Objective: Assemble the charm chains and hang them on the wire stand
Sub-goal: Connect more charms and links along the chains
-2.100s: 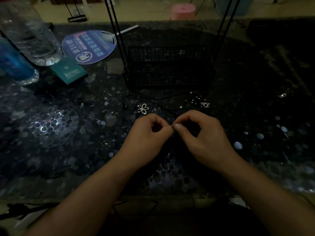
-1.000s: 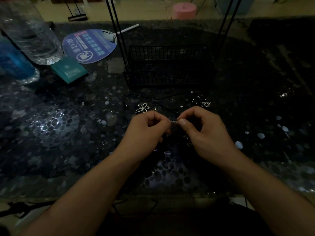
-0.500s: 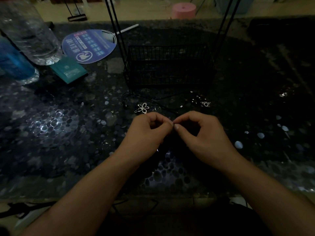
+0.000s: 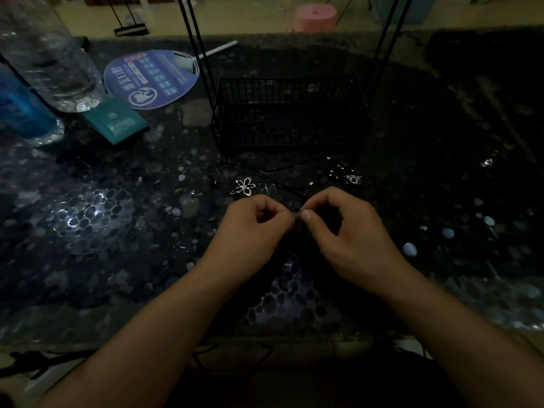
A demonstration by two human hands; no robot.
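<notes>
My left hand point(image 4: 253, 231) and my right hand point(image 4: 347, 234) meet fingertip to fingertip over the dark table, both pinching a tiny silver chain piece point(image 4: 295, 214) between thumb and forefinger. Just beyond them lie a silver flower charm point(image 4: 244, 186), a thin black cord point(image 4: 265, 172) and a small round silver charm point(image 4: 352, 179). The black wire stand point(image 4: 290, 113) with its basket base rises behind them, its uprights running out of the top of the view. The light is dim, so the held piece shows few details.
A clear plastic bottle point(image 4: 50, 54) and a blue bottle point(image 4: 20, 107) stand at the far left. A round blue hand fan point(image 4: 153, 78) and a teal card pack point(image 4: 117, 122) lie beside them. A pink stool point(image 4: 316, 16) sits beyond the table.
My hands have stayed together at the same spot, shifting only slightly while the fingertips work the small silver piece.
</notes>
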